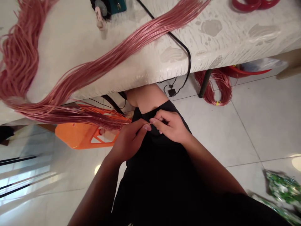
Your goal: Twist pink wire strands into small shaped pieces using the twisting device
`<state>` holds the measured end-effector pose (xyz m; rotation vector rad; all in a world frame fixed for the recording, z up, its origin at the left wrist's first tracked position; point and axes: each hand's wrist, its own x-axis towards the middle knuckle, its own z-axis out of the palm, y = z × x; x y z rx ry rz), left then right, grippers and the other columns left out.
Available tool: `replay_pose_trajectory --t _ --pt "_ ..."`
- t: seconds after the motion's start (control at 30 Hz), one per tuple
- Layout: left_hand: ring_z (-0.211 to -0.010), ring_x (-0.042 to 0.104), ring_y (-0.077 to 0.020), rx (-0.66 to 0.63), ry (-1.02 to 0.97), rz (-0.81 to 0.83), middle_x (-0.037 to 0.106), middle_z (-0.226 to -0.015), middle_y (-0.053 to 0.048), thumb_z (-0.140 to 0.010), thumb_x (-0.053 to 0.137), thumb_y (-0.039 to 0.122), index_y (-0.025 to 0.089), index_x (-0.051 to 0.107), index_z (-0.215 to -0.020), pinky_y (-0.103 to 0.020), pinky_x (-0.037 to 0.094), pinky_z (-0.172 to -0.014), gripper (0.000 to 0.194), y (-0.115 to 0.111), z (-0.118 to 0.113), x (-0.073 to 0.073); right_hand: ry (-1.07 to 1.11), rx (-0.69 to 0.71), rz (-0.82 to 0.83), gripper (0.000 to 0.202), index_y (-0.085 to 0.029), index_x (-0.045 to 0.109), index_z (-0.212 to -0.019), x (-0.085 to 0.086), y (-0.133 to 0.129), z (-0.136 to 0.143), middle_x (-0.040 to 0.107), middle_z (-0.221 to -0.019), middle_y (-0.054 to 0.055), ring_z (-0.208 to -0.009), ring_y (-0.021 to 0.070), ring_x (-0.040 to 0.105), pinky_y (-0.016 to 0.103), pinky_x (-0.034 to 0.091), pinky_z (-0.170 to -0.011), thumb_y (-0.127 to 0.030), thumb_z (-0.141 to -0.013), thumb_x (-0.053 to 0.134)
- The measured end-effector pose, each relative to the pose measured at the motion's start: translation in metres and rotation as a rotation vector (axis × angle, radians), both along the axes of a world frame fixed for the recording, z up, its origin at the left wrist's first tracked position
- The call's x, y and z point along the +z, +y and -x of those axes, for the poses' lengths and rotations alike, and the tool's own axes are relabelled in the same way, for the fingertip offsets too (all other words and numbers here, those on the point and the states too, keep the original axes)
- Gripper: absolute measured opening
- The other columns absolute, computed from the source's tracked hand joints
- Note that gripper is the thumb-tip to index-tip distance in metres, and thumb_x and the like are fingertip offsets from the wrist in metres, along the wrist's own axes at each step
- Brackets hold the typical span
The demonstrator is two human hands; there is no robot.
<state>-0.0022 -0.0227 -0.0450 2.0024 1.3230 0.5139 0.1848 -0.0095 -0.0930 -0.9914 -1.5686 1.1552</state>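
Note:
Above my lap, my left hand (131, 136) and my right hand (170, 125) meet, both closed in a pinch. A thin pinkish strand, which looks like wire, shows between the fingertips. The end of a long pink wire bundle (94, 117) runs from the table's edge to my left hand; whether all its strands are inside the hand is hidden. My right fingers pinch the strand a short way from my left thumb. More of the bundle lies in a loop across the table (145, 70).
A black cable (188, 53) hangs over the table's edge. Under the table are an orange plastic stool (80, 136) and a coil of red wire (225, 91). Red scissor handles (246, 5) and a small dark device (103, 8) sit on top. Green-patterned bags (283, 188) lie on the floor.

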Motion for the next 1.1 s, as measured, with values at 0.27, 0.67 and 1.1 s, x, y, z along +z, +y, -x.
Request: replay_pose_trajectory --t 0.27,0.67,1.1 --pt "-0.058 0.056 -0.0109 0.004 0.001 0.071 0.059 -0.06 0.004 -0.099 0.047 0.026 0.02 0.065 -0.088 -0.024 0.043 -0.06 0.022 -0.002 0.006 0.001 -0.045 0.059 -0.083 0.033 -0.019 0.052 -0.069 -0.001 -0.001 -0.001 0.049 -0.057 -0.005 -0.056 0.0092 0.046 0.024 0.037 -0.059 -0.031 -0.101 0.05" --pt "-0.048 0.05 -0.0089 -0.012 -0.104 0.193 0.053 -0.051 0.007 -0.101 0.046 0.03 0.019 0.065 -0.09 -0.024 0.04 -0.054 0.025 -0.011 0.015 0.0 0.003 0.098 -0.068 0.038 -0.02 0.044 -0.065 -0.001 -0.001 0.001 0.046 -0.058 -0.005 -0.057 0.0092 0.044 0.024 0.036 -0.058 -0.031 -0.101 0.048" --pt "-0.055 0.057 -0.0087 -0.078 -0.049 0.205 0.063 -0.056 0.006 -0.095 0.055 0.026 0.02 0.062 -0.062 -0.023 0.043 -0.059 0.035 0.005 0.004 0.001 0.012 0.168 -0.07 0.037 -0.018 0.049 -0.065 -0.001 0.001 -0.001 0.044 -0.06 -0.005 -0.056 0.0076 0.041 0.023 0.033 -0.057 -0.031 -0.099 0.051"
